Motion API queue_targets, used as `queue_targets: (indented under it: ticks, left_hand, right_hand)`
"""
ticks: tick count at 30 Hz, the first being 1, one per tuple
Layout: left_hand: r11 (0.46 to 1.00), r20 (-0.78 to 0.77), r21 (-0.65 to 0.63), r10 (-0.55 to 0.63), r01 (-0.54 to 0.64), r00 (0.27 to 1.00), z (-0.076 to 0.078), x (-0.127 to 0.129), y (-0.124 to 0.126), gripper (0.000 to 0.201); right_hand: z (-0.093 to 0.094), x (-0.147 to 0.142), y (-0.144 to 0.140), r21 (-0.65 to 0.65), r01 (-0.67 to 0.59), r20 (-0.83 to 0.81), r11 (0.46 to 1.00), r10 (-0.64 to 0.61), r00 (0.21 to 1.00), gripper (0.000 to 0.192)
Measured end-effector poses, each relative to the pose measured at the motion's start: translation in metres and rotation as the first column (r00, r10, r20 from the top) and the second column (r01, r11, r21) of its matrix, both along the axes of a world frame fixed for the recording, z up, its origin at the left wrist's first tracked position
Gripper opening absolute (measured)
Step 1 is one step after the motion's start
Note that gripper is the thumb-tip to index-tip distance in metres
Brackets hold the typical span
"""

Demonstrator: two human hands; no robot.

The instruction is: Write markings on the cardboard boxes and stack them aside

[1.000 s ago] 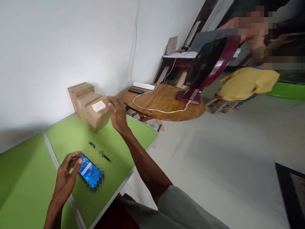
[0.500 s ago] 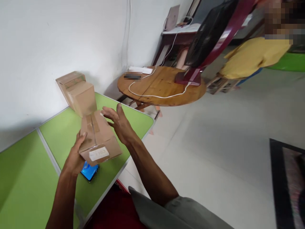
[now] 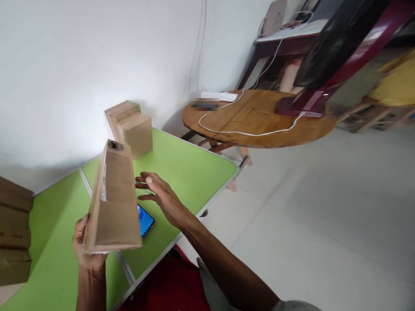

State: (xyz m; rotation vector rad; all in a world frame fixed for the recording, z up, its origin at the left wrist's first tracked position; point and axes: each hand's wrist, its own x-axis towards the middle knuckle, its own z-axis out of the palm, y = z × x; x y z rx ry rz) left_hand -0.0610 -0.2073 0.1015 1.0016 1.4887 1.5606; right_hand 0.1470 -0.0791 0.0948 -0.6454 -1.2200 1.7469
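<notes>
Cardboard box [image 3: 114, 203] is held up off the green table [image 3: 181, 166], gripped from below by the left hand [image 3: 84, 242]. The fingers of that hand wrap its lower near end, with the thumb showing at the box's left edge. The box is long and tilted, its far end raised toward the wall. A white label strip runs along its left side and a dark round mark sits at its upper end.

Right hand [image 3: 160, 196] is just beside the box on its right, palm turned toward it, fingers spread and extended; it grips nothing. Whether the fingertips touch the cardboard cannot be told.

Phone [image 3: 145, 221] lies on the table with its blue screen lit, partly hidden behind the box and below the right hand.

Two more cardboard boxes [image 3: 131, 127] stand together at the far edge of the table against the white wall. A stack of brown cartons [image 3: 13, 235] sits at the left border.

Beyond the green table, a round wooden table [image 3: 259, 123] carries a white cable [image 3: 246, 133] and a dark red stand [image 3: 303, 103].
</notes>
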Motion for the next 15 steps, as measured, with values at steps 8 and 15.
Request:
queue_targets:
  ticks: [8, 15]
  left_hand:
    - [0.976, -0.335, 0.178, 0.183, -0.129, 0.924, -0.011, 0.008, -0.034, 0.097]
    - [0.945, -0.605, 0.291, 0.301, -0.147, 0.737, -0.005, -0.001, -0.061, 0.081]
  right_hand:
    - [0.007, -0.025, -0.025, 0.044, -0.286, 0.065, 0.957, 0.283, 0.957, 0.084]
    - [-0.001, -0.047, -0.036, 0.267, -0.069, 0.107, 0.961, 0.042, 0.993, 0.093]
